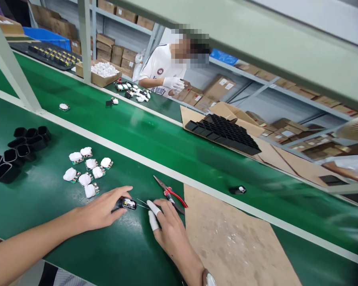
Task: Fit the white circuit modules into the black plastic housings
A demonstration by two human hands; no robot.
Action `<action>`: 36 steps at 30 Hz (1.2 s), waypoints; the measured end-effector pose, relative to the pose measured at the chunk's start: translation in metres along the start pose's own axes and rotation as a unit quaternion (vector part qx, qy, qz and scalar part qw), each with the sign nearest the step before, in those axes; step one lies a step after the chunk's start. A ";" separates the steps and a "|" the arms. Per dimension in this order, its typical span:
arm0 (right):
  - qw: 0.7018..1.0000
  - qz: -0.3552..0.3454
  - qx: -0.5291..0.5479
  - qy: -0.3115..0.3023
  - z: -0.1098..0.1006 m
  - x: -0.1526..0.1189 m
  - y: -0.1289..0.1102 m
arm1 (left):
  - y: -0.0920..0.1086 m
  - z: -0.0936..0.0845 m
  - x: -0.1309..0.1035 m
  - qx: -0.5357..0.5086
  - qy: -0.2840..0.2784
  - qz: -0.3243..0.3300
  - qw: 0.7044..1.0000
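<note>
My left hand [107, 207] is closed around a small black plastic housing [118, 204], whose open end faces right. Inside that end shows a circuit board [129, 203] with white and yellow parts. My right hand [170, 224], with white finger cots on two fingers, pinches thin metal tweezers [142, 203]; their two tips point at the housing, a little apart from it. Red-and-black-handled pliers [168, 192] lie just beyond my right hand. Several circuit boards with white padding [91, 163] are on the green bench beyond my left hand.
Empty black housings [24, 150] stand at the left. A brown board [226, 234] covers the bench at right. Beyond a pale rail runs a green conveyor [155, 137], carrying a filled housing [238, 190]. A gloved co-worker [164, 67] works across it. A metal post [14, 59] rises at left.
</note>
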State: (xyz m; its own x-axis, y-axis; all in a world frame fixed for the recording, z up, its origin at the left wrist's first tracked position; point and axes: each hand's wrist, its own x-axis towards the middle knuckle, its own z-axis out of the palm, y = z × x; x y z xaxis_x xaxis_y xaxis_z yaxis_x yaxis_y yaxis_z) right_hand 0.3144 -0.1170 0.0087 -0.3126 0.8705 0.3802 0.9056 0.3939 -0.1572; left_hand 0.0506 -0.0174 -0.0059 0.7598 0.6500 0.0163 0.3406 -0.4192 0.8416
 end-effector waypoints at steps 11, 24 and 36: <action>0.976 -0.044 0.205 -0.065 0.002 0.041 -0.018 | -0.004 0.001 0.000 -0.008 -0.002 0.028 1.000; 0.991 0.038 0.123 -0.031 -0.003 0.011 -0.001 | -0.003 -0.001 0.003 0.050 0.033 0.123 0.991; 0.991 0.079 -0.110 0.006 0.015 -0.022 0.026 | 0.029 -0.010 0.017 0.070 0.079 0.237 0.966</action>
State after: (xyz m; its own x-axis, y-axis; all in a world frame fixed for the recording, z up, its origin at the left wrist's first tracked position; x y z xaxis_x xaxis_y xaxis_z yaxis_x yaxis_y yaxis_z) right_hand 0.3408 -0.1217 -0.0174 -0.1592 0.9121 0.3777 0.9841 0.1772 -0.0130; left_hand 0.0679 -0.0116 0.0239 0.7579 0.4485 0.4738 0.0552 -0.7677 0.6384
